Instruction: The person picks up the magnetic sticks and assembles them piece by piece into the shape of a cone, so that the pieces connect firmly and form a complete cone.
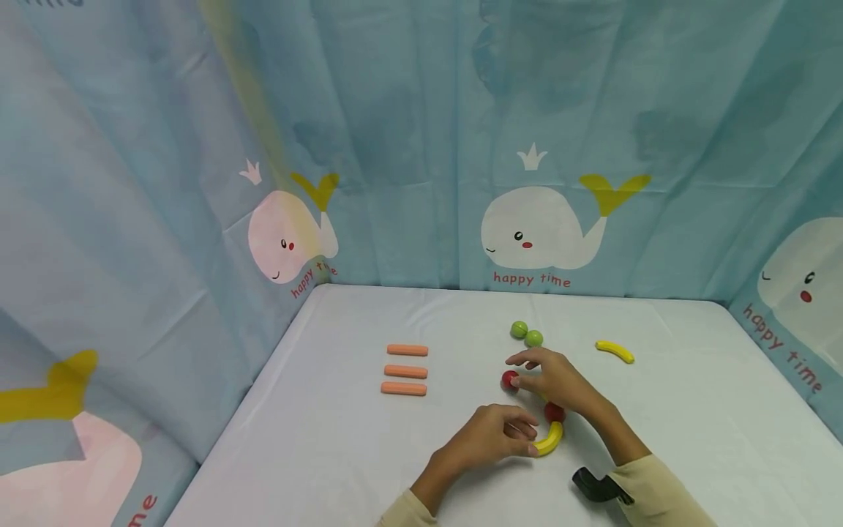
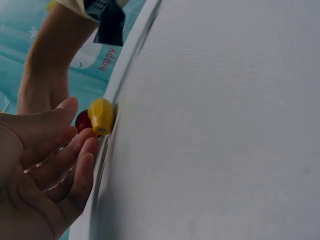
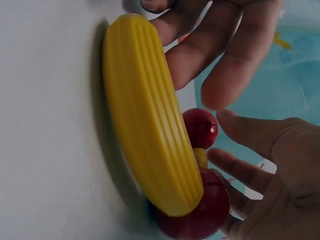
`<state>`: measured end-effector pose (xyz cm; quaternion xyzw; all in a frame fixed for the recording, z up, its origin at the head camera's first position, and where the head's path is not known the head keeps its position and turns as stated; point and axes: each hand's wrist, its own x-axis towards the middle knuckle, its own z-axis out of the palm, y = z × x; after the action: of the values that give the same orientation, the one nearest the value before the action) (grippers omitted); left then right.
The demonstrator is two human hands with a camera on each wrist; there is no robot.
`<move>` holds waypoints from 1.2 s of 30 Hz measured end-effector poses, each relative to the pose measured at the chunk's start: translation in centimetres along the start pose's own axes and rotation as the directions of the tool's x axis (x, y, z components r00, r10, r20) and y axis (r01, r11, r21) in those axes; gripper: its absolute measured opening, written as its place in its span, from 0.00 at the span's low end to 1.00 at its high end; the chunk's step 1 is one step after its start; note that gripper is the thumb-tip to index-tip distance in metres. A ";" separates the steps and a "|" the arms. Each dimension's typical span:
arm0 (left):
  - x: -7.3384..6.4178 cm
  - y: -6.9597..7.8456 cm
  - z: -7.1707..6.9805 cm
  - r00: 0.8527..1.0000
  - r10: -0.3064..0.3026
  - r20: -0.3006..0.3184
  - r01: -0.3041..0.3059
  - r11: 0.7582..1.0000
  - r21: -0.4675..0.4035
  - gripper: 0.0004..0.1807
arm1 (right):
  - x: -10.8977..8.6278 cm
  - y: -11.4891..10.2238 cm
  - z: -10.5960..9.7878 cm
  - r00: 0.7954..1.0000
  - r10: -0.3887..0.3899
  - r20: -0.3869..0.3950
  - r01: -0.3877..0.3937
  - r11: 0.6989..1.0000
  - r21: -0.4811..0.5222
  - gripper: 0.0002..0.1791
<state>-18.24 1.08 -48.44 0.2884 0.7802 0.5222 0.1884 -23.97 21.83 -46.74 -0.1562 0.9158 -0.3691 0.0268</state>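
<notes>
From my end, the near banana (image 1: 554,439) lies flat on the white table (image 1: 296,454), its curve bulging toward 4 o'clock. Its far tip touches the large red ball (image 1: 555,413) at 12 o'clock. Beyond that ball I pick up a bit of yellow (image 3: 200,157) (mostly hidden, so I can't say what it belongs to), and at 11 o'clock from the banana sits the small red ball (image 1: 509,379).

My left hand (image 1: 490,438) comes in at the banana's 9 o'clock, fingers loosely bent, with a clear gap between thumb and fingertips. The fingertips are right beside the banana's near end without wrapping it; whether they touch, I can't tell. My right hand (image 1: 556,380) is at 12 o'clock, fingers loose and spread, the thumb at the small red ball's 3 o'clock side. It isn't clenched, though I can't confirm contact there.

Further out, two green balls (image 1: 534,339) sit side by side just short of 12 o'clock, and the far banana (image 1: 615,351) lies alone at 1. Three orange sausages (image 1: 405,372) are stacked in rows at 10. A black piece (image 1: 596,486) shows by the right sleeve (image 1: 661,490) at 4 to 5 o'clock. Blue cloth (image 1: 402,146) printed with whales surrounds the table.
</notes>
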 end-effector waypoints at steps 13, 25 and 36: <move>0.4 -0.2 0.8 1.000 0.008 -0.026 -0.005 0.994 0.111 0.17 | 0.9 -0.2 0.3 0.998 -0.008 0.062 0.010 1.000 -0.023 0.14; -0.1 -1.7 -3.1 0.990 -0.044 -0.132 0.062 0.989 0.131 0.08 | 0.3 0.7 -0.3 0.991 0.129 -0.022 -0.130 0.988 -0.085 0.12; -0.3 -1.2 -3.9 0.959 -0.095 -0.266 0.149 0.971 0.188 0.03 | -1.2 1.9 -1.0 0.974 0.216 -0.071 -0.218 0.976 -0.021 0.13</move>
<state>-20.62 -2.22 -48.09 0.1880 0.8642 0.4585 0.0876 -23.45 24.13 -47.40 -0.0432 0.9330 -0.3558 0.0335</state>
